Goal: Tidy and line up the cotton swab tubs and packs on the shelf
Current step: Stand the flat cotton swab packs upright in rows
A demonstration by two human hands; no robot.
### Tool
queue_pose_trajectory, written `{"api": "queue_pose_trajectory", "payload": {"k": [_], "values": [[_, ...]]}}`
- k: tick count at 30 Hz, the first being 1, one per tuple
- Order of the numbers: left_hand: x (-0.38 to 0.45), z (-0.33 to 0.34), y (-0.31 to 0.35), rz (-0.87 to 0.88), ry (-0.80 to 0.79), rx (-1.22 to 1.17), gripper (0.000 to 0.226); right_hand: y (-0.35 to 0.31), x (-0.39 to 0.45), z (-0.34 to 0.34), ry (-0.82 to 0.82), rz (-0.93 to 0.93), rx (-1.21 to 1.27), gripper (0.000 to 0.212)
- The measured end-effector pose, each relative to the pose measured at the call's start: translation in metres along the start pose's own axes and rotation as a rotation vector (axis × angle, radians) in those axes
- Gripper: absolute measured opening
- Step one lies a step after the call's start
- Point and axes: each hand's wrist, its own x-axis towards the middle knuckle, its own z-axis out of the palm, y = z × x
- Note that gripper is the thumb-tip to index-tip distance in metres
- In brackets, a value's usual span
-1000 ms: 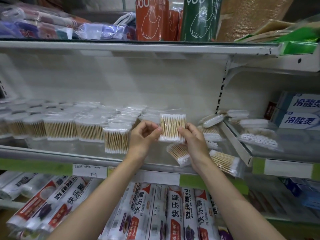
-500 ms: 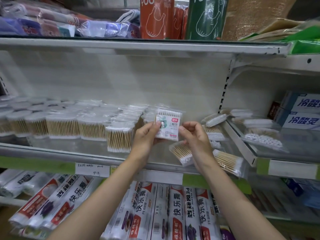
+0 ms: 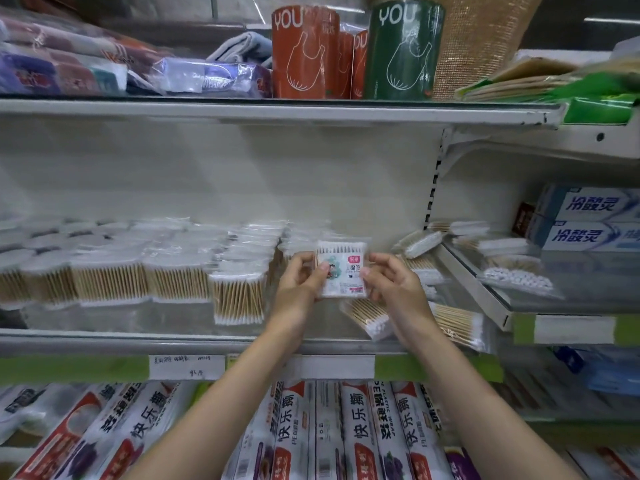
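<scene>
I hold one small cotton swab pack (image 3: 343, 270) upright over the middle shelf, its printed label facing me. My left hand (image 3: 300, 284) pinches its left edge and my right hand (image 3: 391, 284) pinches its right edge. To the left stands a row of clear swab packs (image 3: 138, 275), with one pack (image 3: 238, 296) set further forward. Loose packs lie askew below and right of my hands: one (image 3: 367, 318) on the shelf under the held pack, another (image 3: 457, 323) near the right end.
The glass shelf's front rail (image 3: 138, 341) carries price tags. More swab packs (image 3: 420, 242) lean against the divider; a side shelf (image 3: 519, 275) holds others beside toothpaste boxes (image 3: 588, 220). Cling film rolls (image 3: 346, 431) fill the shelf below, bag rolls (image 3: 401, 50) above.
The held pack was turned round: a second ago its plain side with the wooden sticks faced me, now the label does. Both hands kept their hold at about the same spot.
</scene>
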Motion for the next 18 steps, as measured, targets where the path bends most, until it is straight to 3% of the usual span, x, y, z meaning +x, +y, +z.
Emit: {"api": "queue_pose_trajectory", "payload": {"k": [6,11,16,18], "values": [[-0.001,-0.003,0.002,0.078,-0.046,0.095,0.016,-0.002,-0.001,0.002,0.003,-0.045,-0.022,0.015],[0.008,-0.012,0.033,0.386,-0.054,0.614,0.01,-0.017,0.008,0.006,0.005,-0.117,-0.115,0.003],[0.024,-0.033,0.077,0.461,-0.038,0.937,0.037,-0.028,0.02,0.025,-0.078,-0.192,-0.271,0.008],[0.028,-0.04,0.081,0.494,-0.067,1.075,0.037,-0.026,0.023,0.035,-0.1,-0.195,-0.285,0.01]]}}
